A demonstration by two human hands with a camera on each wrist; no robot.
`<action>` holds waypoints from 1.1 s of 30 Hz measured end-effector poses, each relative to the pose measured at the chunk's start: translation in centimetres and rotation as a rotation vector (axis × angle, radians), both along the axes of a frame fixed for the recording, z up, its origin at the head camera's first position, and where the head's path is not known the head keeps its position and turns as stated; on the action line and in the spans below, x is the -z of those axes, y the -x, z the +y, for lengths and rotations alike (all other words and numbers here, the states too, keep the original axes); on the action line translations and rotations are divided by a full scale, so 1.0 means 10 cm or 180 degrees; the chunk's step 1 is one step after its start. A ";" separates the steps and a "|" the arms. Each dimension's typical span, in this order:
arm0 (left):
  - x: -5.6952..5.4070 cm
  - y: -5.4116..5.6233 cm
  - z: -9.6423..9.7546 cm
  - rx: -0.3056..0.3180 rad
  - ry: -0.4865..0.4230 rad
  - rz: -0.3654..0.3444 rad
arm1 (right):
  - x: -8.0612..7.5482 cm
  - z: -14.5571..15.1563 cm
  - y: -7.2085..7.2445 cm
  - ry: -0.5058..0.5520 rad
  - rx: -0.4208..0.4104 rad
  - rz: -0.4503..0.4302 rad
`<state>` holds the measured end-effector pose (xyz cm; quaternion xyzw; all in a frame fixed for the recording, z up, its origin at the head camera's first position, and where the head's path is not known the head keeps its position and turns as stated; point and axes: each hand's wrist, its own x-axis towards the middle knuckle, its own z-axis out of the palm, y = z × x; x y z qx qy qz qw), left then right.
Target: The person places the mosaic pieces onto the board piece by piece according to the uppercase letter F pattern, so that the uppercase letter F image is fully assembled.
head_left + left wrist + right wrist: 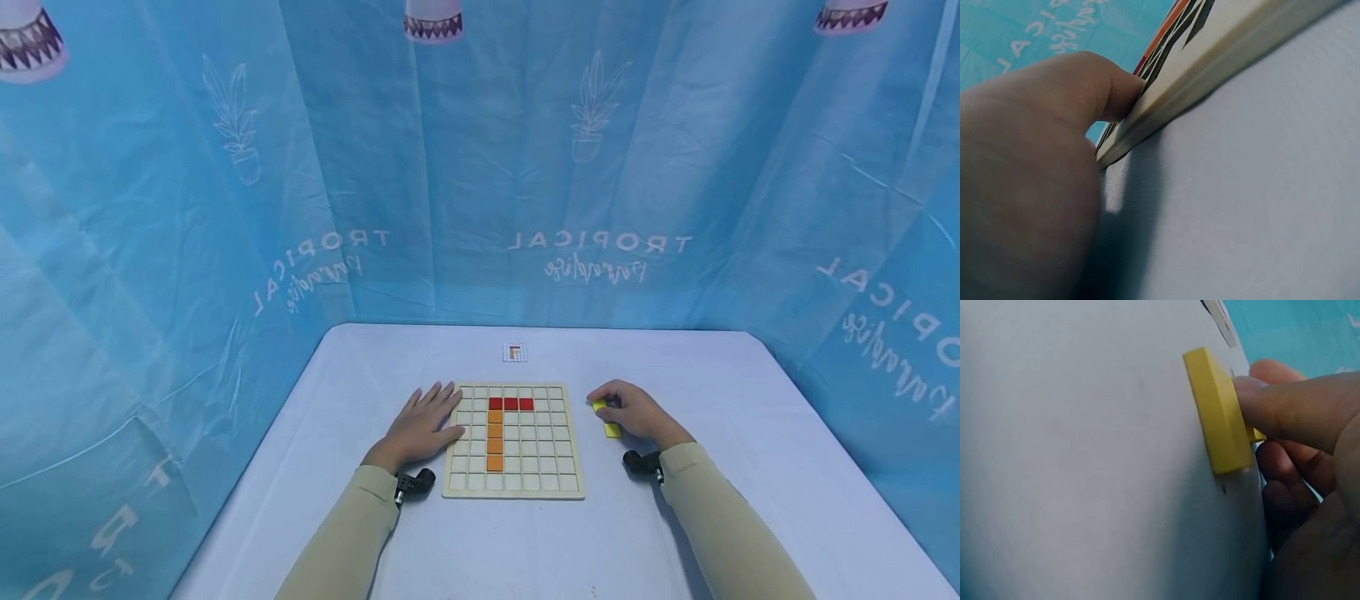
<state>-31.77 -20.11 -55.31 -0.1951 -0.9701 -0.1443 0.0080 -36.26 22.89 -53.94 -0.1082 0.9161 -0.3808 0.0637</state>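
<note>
A square wooden grid board (543, 492) lies on the table, with a short row of 3 red tiles (511, 404) and a column of several orange tiles (495, 431) below its left end. My left hand (420, 427) rests spread at the board's left side, fingertips and thumb on its edge; the left wrist view shows the thumb (1107, 87) over the rim. Right of the board, my right hand (633, 412) pinches a yellow tile (599, 406) between thumb and fingers, close to the tabletop. Nearer the wrist lies a second yellow tile (612, 431), large in front of the thumb in the right wrist view.
A small printed card (515, 352) with a grid pattern lies beyond the board. White cloth covers the table (495, 550). Blue printed curtains (480, 167) hang behind and on both sides. A dark camera (641, 463) is strapped at each wrist.
</note>
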 end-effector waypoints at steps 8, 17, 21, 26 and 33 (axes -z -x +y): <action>0.00 0.00 -0.01 0.0003 -0.0006 -0.0026 | 0.04 -0.02 0.01 0.0040 0.0121 -0.0071; 0.00 0.00 -0.01 0.0012 -0.0052 -0.0005 | 0.00 -0.06 0.00 0.0105 0.0179 -0.0073; -0.01 -0.01 -0.01 0.0010 -0.0039 -0.0034 | -0.04 -0.15 -0.03 -0.0002 0.0095 0.0083; -0.01 0.00 -0.01 0.0001 -0.0036 -0.0021 | -0.11 -0.33 -0.09 -0.0158 -0.0076 0.0401; 0.00 0.01 -0.02 0.0053 -0.0042 0.0018 | -0.20 -0.58 -0.16 -0.0130 -0.0272 0.0509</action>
